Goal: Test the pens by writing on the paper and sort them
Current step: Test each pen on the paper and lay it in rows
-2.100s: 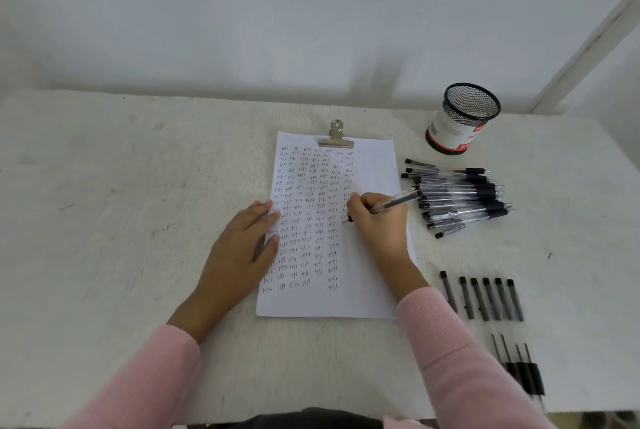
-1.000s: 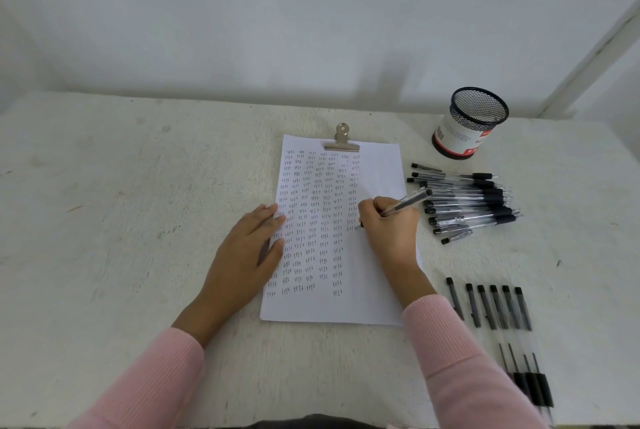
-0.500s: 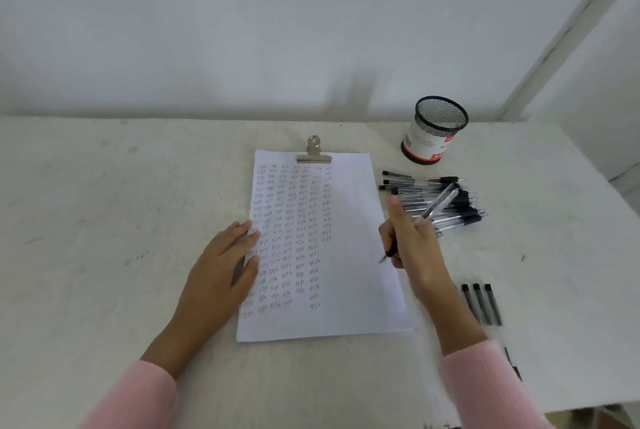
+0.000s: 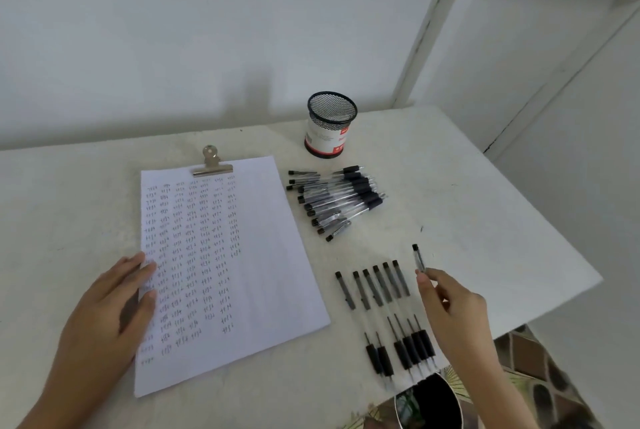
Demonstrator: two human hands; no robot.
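A white paper covered in rows of small ink marks lies under a metal clip. My left hand rests flat on the paper's left edge. My right hand pinches a clear pen with a black cap just right of a neat row of several pens near the table's front right. A loose pile of several black-gripped pens lies to the right of the paper's top.
A black mesh pen cup with a red and white label stands behind the pile. The white table's right edge runs diagonally. A dark round container sits below the front edge, over patterned floor.
My right hand lifted the pen off the paper and carried it right, to the end of the sorted row. The view swung right; my left hand stayed on the paper.
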